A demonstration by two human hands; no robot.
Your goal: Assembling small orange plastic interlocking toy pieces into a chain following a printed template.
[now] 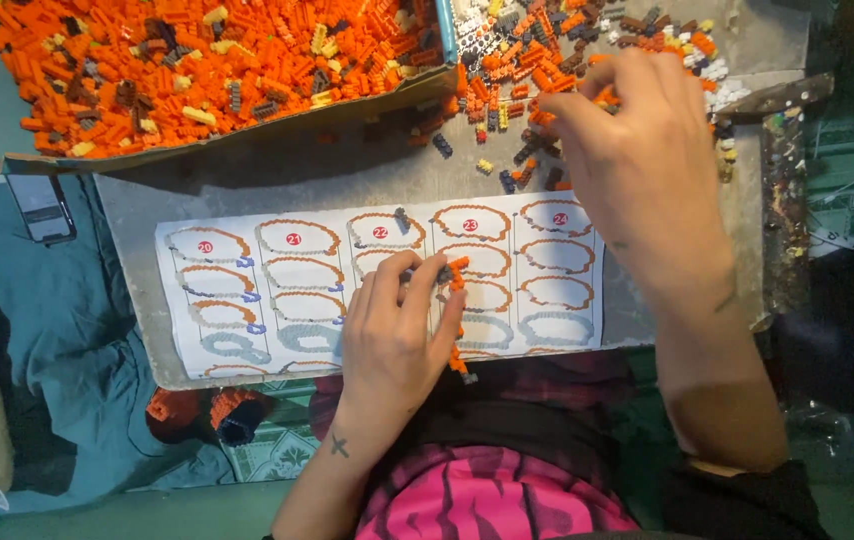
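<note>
My left hand [394, 330] rests on a printed instruction sheet [247, 290] and pinches a curved chain of small orange and grey bricks [456, 310] that hangs down toward my lap. My right hand [637, 160] reaches forward into a loose pile of small orange, brown, grey and white bricks [517, 70] on the grey board [277, 180], fingertips curled down among the pieces. Whether it has a brick between its fingers is hidden.
A cardboard tray [197, 60] heaped with orange bricks sits at the back left. A phone [42, 205] lies at the board's left edge on teal cloth. An orange brick-built piece [212, 410] sits below the board's front edge.
</note>
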